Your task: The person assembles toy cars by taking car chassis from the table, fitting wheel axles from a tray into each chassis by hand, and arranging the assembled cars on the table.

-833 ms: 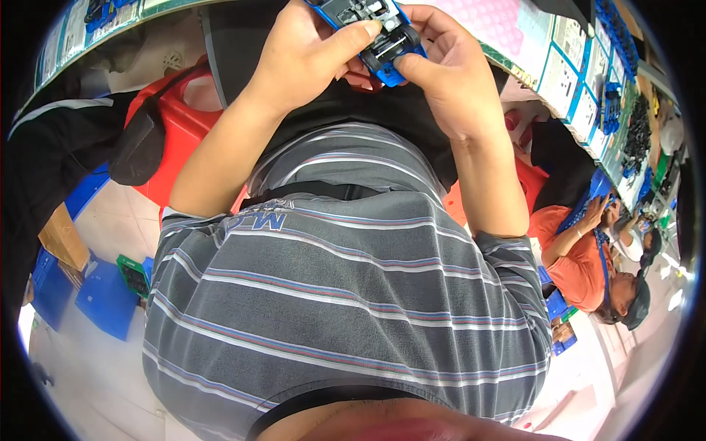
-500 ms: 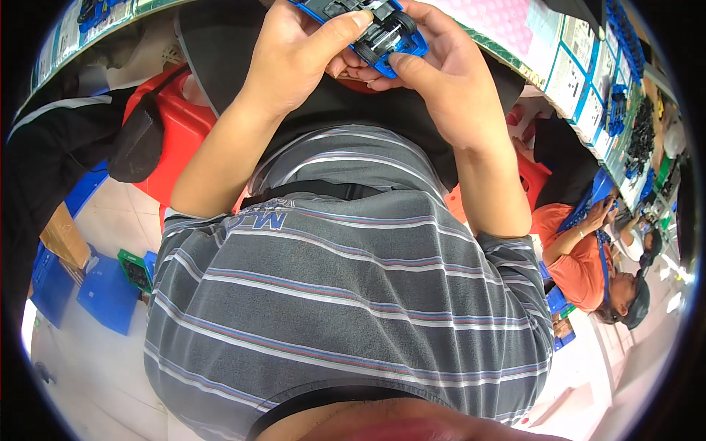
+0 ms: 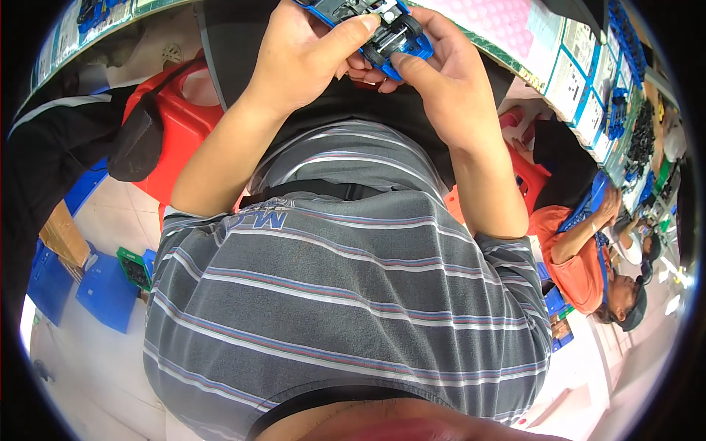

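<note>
A blue toy car (image 3: 382, 33) is held between my two hands at the top of the head view, in front of the table edge. Its black underside, with wheels and axle, faces me. My left hand (image 3: 312, 48) grips the car's left part, the thumb pressed on the underside. Around the right end closes my right hand (image 3: 445, 66), its thumb on the blue rim near the wheels. Fingers of both hands curl beneath the car and are partly hidden. The car's far left end is cut off by the picture's upper edge.
At the upper right runs a table (image 3: 540, 77) with a pink dotted sheet (image 3: 493, 22) and rows of blue car parts (image 3: 618, 110). Red stools (image 3: 176, 121) stand left and right. A co-worker in orange (image 3: 570, 257) sits at right. Blue bins (image 3: 107, 290) rest on the floor.
Both hands and the car have shifted slightly right. The hold on the car looks the same. At right, the co-worker's hands have risen a little.
</note>
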A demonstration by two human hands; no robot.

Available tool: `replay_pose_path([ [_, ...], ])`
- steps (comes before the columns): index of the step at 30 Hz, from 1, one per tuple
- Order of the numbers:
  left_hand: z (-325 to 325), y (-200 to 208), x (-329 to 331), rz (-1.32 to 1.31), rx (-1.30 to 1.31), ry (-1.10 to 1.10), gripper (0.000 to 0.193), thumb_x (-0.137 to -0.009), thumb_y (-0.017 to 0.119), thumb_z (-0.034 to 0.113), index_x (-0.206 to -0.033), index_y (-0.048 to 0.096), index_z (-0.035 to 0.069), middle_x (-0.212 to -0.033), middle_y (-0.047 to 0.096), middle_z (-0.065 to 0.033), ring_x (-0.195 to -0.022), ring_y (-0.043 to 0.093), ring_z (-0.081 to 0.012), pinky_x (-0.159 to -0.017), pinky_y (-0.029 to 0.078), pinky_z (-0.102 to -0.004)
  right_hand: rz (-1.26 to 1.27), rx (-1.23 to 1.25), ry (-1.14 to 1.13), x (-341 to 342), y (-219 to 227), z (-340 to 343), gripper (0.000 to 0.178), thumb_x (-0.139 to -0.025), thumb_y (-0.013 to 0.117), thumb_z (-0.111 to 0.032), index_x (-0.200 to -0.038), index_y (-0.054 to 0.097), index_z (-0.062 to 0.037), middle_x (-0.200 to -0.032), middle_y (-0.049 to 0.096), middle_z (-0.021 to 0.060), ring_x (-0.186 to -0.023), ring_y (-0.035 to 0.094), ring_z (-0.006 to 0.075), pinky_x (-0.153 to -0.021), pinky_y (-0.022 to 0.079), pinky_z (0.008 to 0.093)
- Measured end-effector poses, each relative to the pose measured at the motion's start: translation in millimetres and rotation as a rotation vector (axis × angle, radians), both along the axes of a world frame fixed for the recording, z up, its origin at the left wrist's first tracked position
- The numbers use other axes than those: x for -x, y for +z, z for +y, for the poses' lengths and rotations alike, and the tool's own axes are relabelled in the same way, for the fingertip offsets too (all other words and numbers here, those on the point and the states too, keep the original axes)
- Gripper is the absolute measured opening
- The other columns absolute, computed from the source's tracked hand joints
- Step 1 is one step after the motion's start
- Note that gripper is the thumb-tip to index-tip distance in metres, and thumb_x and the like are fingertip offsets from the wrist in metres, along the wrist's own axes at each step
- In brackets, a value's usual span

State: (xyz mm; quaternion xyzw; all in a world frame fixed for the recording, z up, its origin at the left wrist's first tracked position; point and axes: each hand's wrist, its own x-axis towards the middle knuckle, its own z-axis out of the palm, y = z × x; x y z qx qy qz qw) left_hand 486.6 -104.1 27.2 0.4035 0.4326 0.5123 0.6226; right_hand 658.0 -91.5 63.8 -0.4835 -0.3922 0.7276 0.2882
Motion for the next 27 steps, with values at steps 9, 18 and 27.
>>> replay_pose_path([
  [9,27,-33,-14,-0.389,-0.73,-0.024,0.017,-0.091,0.065,0.012,-0.103,0.057,0.002,-0.076,0.061,-0.0006,-0.058,0.054,-0.0059,-0.051,0.043,-0.02,-0.174,-0.061,0.042,5,4,3,0.033,-0.087,0.054,0.007,-0.12,0.049,0.0024,-0.098,0.065,0.0091,-0.081,0.065,0.013,-0.069,0.052,0.0228],
  [18,4,-7,7,0.001,0.051,-0.023,0.018,-0.092,0.065,0.013,-0.104,0.058,0.002,-0.081,0.063,-0.0027,-0.059,0.056,-0.0076,-0.051,0.045,-0.0205,0.046,-0.005,0.103,-6,-6,6,0.042,-0.087,0.057,0.002,-0.128,0.046,0.0019,-0.111,0.061,0.0133,-0.094,0.064,0.0166,-0.079,0.053,0.0291],
  [27,2,-29,10,-0.089,0.09,0.001,0.025,-0.093,0.066,0.02,-0.109,0.059,0.002,-0.086,0.067,-0.0059,-0.064,0.062,-0.0105,-0.048,0.044,-0.0217,0.127,-0.173,0.128,-15,-31,-1,0.053,-0.09,0.057,0.001,-0.139,0.036,0.0056,-0.116,0.06,0.0159,-0.093,0.067,0.0198,-0.079,0.055,0.0302],
])
